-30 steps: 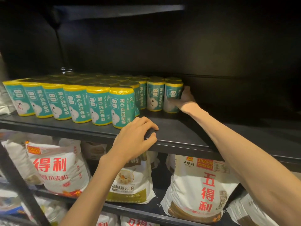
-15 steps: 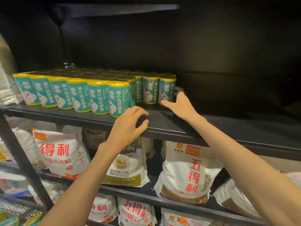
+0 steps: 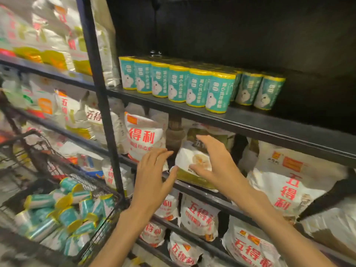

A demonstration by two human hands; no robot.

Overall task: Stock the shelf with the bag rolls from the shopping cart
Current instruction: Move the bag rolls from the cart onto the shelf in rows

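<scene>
Teal bag rolls with yellow ends stand upright in rows on the black shelf. More of the same rolls lie heaped in the wire shopping cart at the lower left. My left hand and my right hand hang in the air below the shelf, in front of the flour bags. Both have their fingers spread and hold nothing.
White flour bags with red characters fill the lower shelves and the rack to the left. A black upright post stands between the two racks. The right part of the roll shelf is dark and bare.
Both hands have come off the shelf and dropped below it. The view has swung down and left, so the cart with its rolls is now in sight.
</scene>
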